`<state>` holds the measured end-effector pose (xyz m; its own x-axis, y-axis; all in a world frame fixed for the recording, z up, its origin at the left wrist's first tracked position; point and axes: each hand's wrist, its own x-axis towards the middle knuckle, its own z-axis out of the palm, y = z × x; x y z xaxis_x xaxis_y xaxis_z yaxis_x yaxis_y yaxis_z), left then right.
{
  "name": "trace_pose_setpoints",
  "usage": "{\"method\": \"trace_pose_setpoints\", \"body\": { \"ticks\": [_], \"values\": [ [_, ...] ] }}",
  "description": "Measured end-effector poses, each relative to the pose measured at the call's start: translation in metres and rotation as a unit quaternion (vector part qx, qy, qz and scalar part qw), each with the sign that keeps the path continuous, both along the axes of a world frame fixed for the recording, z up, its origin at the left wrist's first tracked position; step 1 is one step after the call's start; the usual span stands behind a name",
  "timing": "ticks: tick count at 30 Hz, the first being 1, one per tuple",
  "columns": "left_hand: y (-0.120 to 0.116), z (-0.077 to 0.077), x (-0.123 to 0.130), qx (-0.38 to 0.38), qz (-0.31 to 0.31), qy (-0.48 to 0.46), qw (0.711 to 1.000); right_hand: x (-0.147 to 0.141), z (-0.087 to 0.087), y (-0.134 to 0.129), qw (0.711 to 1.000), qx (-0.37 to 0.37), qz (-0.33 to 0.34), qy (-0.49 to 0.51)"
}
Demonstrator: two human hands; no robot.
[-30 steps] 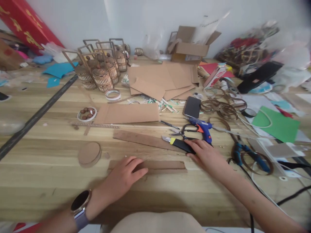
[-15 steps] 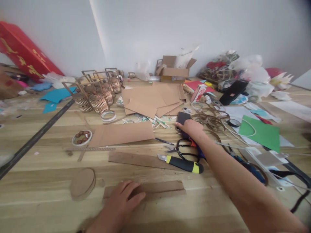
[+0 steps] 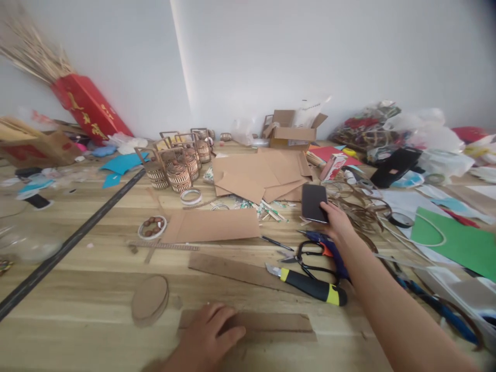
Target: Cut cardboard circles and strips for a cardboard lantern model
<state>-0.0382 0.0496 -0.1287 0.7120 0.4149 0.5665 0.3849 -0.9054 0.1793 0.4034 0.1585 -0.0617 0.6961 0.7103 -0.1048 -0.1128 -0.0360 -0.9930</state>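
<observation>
A dark phone (image 3: 314, 202) is gripped at its right edge by my right hand (image 3: 336, 219), above the table beside the large cardboard sheets (image 3: 256, 173). Under my right wrist lie black-handled scissors (image 3: 310, 258) and a blue tool with an orange part (image 3: 337, 253). My left hand (image 3: 213, 333) rests with its fingers apart on the left part of a cardboard strip (image 3: 275, 323). Between the hands is a black and yellow utility knife (image 3: 312, 285), its blade end over another strip (image 3: 232, 269). Two stacked cardboard discs (image 3: 149, 298) lie left of my left hand.
Small woven baskets (image 3: 179, 175) stand at the back left, near a red box with gold characters (image 3: 91, 111). An open carton (image 3: 292, 132) is at the wall. Coiled brown strips (image 3: 360, 206) and green paper (image 3: 455, 237) lie to the right.
The phone, earlier low under my right hand, is now held at its edge with its dark face showing. The view has shifted left, bringing more of the left side in. My left hand stays on the strip.
</observation>
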Motion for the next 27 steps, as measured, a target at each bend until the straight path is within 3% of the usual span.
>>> {"method": "trace_pose_setpoints", "body": {
  "ticks": [5,10,16,21,27],
  "values": [
    [-0.001,0.009,-0.001,-0.001,-0.004,0.04,0.999,-0.004,0.018,-0.021,0.968,0.172,0.049,0.177],
    [-0.001,0.012,-0.002,0.013,-0.004,0.026,1.0,-0.019,0.019,-0.017,0.926,0.233,0.132,0.266],
    [0.003,0.01,0.003,0.059,0.008,-0.004,0.998,-0.016,0.009,-0.002,0.921,0.211,0.167,0.283],
    [0.006,-0.011,0.004,0.088,0.018,-0.013,0.996,-0.005,0.008,0.009,0.936,0.157,0.189,0.253],
    [0.007,-0.032,-0.014,0.05,0.024,0.047,0.997,-0.002,0.006,0.032,0.953,0.093,0.202,0.208]
  ]
}}
